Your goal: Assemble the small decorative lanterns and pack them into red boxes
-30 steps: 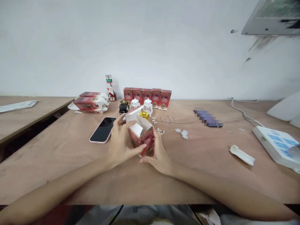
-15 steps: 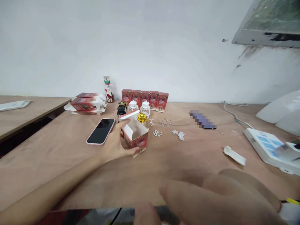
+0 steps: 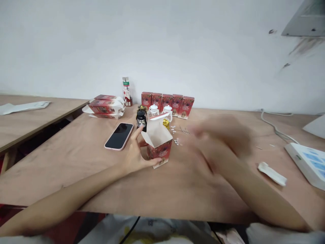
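A red printed cardboard box (image 3: 160, 151) stands on the table with its white top flaps raised and its top open. My left hand (image 3: 137, 152) grips it from the left side, thumb along the front lower face. To the right of the box, my right hand (image 3: 215, 139) is smeared by motion, so its fingers cannot be read. Just behind the box are small lanterns: a black one (image 3: 141, 118), a white one (image 3: 168, 110) and a gold one (image 3: 166, 124), partly hidden by the flaps. Small white discs (image 3: 176, 142) lie right of the box.
Closed red boxes (image 3: 186, 107) stand in a row near the wall. Flattened cartons (image 3: 103, 106) are stacked at back left, beside a bottle (image 3: 127, 93). A phone (image 3: 119, 136) lies left of my hand. A white crumpled strip (image 3: 273, 174) and a power strip (image 3: 308, 161) are at right.
My right hand has moved from the near right edge up and forward over the table, near the small parts. My left hand keeps hold of the box. The camera view has shifted slightly.
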`<state>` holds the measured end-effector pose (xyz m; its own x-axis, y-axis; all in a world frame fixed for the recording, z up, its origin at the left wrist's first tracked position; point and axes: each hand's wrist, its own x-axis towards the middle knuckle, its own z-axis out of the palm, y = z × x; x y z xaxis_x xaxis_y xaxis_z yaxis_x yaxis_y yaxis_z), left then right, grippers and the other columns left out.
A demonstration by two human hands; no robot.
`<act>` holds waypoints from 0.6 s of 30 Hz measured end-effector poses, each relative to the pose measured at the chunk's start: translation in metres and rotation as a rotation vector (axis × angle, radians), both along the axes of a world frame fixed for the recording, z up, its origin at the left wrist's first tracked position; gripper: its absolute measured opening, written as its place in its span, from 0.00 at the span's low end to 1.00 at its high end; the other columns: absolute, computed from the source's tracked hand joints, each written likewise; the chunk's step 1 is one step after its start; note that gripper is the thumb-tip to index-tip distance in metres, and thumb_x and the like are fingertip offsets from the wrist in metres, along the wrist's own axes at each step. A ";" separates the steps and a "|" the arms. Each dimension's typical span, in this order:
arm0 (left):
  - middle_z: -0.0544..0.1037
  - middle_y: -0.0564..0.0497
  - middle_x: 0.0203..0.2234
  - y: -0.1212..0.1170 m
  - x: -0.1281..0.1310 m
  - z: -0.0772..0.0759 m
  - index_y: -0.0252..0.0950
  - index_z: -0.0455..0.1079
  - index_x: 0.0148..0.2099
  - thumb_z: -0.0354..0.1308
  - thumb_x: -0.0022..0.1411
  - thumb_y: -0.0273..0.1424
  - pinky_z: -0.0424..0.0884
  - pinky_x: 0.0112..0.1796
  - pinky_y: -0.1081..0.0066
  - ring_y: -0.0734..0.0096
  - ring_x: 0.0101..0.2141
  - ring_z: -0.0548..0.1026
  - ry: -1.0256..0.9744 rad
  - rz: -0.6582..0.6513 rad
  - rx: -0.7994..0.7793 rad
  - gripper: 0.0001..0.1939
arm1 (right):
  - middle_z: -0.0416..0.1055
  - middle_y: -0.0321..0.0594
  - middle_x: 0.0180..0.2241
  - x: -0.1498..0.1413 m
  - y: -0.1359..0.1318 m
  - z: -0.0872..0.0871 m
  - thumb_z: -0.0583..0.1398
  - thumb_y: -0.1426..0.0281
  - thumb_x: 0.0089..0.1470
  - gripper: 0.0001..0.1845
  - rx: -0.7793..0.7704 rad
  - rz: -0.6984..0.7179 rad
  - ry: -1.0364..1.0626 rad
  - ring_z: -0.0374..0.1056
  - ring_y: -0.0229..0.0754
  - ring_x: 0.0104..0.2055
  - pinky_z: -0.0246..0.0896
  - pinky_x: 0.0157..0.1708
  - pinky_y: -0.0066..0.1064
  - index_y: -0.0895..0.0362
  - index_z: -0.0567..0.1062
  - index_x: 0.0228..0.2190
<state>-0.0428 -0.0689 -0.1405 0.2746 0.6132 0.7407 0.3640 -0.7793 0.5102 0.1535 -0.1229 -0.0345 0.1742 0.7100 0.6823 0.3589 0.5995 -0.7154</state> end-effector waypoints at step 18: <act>0.62 0.40 0.54 -0.008 0.008 -0.001 0.51 0.31 0.65 0.72 0.44 0.36 0.80 0.30 0.61 0.50 0.47 0.74 0.037 0.070 -0.017 0.59 | 0.71 0.42 0.45 0.027 0.132 -0.056 0.65 0.70 0.43 0.30 -0.166 0.455 -0.659 0.69 0.47 0.44 0.66 0.41 0.38 0.54 0.65 0.49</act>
